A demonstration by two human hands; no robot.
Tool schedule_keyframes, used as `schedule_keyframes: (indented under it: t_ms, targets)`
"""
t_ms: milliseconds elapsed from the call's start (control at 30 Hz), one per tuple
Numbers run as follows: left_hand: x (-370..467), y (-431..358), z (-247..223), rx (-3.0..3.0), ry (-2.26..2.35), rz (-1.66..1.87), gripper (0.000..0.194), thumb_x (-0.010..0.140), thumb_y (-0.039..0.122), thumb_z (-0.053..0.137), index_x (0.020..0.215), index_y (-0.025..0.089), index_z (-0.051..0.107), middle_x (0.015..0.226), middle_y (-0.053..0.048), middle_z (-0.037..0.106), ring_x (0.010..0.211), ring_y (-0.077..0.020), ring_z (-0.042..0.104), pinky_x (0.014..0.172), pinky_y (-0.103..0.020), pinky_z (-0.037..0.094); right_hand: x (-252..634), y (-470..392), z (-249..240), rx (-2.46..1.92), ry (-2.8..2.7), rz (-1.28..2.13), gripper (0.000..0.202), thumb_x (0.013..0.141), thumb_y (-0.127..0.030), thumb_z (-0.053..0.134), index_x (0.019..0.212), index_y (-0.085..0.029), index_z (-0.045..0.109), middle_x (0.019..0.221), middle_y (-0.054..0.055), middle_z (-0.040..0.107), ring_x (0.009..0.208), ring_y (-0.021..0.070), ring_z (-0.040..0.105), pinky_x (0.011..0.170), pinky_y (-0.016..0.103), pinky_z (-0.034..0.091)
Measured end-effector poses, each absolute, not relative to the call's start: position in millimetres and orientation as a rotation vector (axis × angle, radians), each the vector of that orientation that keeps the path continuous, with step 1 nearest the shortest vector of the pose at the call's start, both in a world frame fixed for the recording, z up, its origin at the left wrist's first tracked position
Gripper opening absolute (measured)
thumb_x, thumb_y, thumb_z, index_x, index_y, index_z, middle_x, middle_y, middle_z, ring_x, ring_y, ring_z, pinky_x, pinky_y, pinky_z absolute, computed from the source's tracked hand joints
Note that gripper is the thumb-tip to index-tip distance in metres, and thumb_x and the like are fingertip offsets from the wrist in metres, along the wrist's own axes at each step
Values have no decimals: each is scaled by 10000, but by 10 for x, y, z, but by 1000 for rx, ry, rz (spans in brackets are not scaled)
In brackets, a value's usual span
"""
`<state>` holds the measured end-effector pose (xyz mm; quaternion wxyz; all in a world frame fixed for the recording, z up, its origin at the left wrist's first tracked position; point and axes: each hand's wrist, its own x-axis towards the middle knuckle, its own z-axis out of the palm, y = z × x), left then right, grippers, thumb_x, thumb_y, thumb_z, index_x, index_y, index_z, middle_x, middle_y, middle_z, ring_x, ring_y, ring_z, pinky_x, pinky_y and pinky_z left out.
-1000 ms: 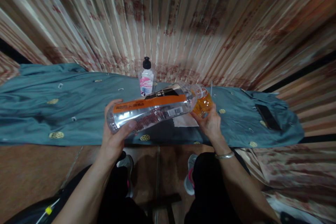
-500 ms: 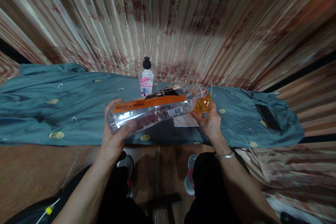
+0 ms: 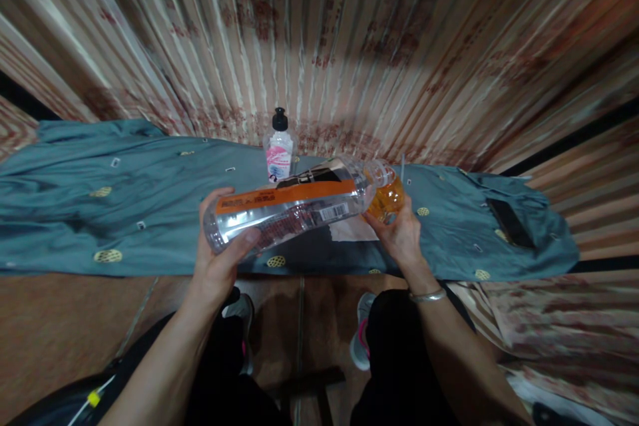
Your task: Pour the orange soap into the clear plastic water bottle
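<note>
Two bottles held mouth to mouth above a desk [image 3: 164,193] draped in patterned teal cloth. The left hand [image 3: 217,266] has its grip wrapped about the base end of a large, clear plastic bottle with an orange, black and silver label [image 3: 284,206], tilted with its neck lower and toward the right. The right hand [image 3: 399,233] has its grip around a small, rounded, transparent bottle with orange contents [image 3: 388,203]; its mouth lies at the larger bottle's neck. Whether the two mouths are aligned or merely overlap cannot be told.

Likely faults: should either wrist turn, the necks could part and any liquid between them spill onto the sheet of white paper [image 3: 352,231] beneath. The large bottle, supported by hand only near its base, could swing at the neck; its smooth wall could slip. A sideways swing could also knock the clear, black-capped bottle with a pink-and-white label [image 3: 279,160], upright just behind. The flat black phone [image 3: 510,222] lies well apart, at lesser risk.
</note>
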<state>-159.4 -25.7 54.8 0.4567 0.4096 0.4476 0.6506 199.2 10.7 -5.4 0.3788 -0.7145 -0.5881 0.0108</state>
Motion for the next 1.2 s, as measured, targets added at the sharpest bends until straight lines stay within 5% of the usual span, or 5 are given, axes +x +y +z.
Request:
schedule_keyframes:
  t_ms: [600,933,1200]
  targets:
    - [-1601,-245,555,1014,1124,1630,988,534,637,1155,1342,296,700,1090,-23,830,932,-252,760,743,-335,651,1977,107,-37,-1858,-1526,18,970,901,-785,872,1560,-144,561,1279,276,862,1149,478,875,992,610,711]
    - [-1606,-273,496,1130,1072,1643,857,735,588,1077,1427,310,654,1131,-35,787,771,-220,727,497,-269,579,1976,104,-10,-1837,-1521,28,1003,903,-889,814,1540,-150,582,1271,268,868,1138,470,873,986,606,710]
    - [-1600,-260,527,1072,1097,1663,915,637,599,1122,1384,300,687,1144,-38,807,926,-259,765,686,-327,641,1937,102,37,-1866,-1488,43,1030,886,-869,841,1553,-126,589,1313,285,868,1190,482,873,1028,628,707]
